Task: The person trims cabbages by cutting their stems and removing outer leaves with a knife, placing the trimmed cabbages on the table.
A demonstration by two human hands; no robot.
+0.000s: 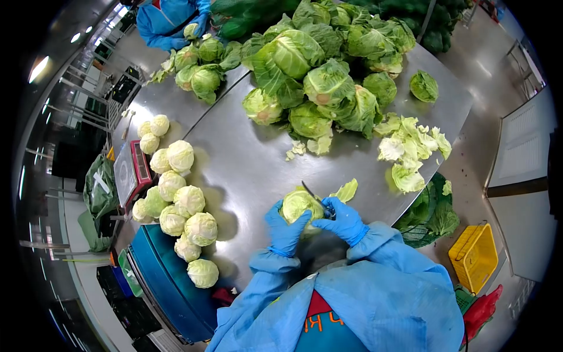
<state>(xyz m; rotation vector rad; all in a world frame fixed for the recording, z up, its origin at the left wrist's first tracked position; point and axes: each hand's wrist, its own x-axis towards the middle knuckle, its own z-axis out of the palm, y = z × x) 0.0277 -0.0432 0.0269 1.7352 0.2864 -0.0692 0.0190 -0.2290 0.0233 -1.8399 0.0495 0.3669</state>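
Note:
Both of my hands wear blue gloves. My left hand (286, 229) is closed around the near left side of a pale green cabbage (298, 204) at the table's near edge. A knife (307, 189) is gripped in my right hand (345, 222), its dark blade lying over the cabbage's right side. The right fingers and thumb rest against the cabbage too. Just beyond my right hand lies a loose cabbage leaf (346, 191). Part of the knife handle is hidden in the glove.
A heap of untrimmed cabbages (328, 82) covers the far metal table (234, 146). Trimmed cabbages (189, 200) line the left edge beside a red scale (139, 167). Leaf scraps (409, 144) lie right. A yellow crate (474, 257) stands on the floor. A co-worker's blue sleeves (164, 26) show far left.

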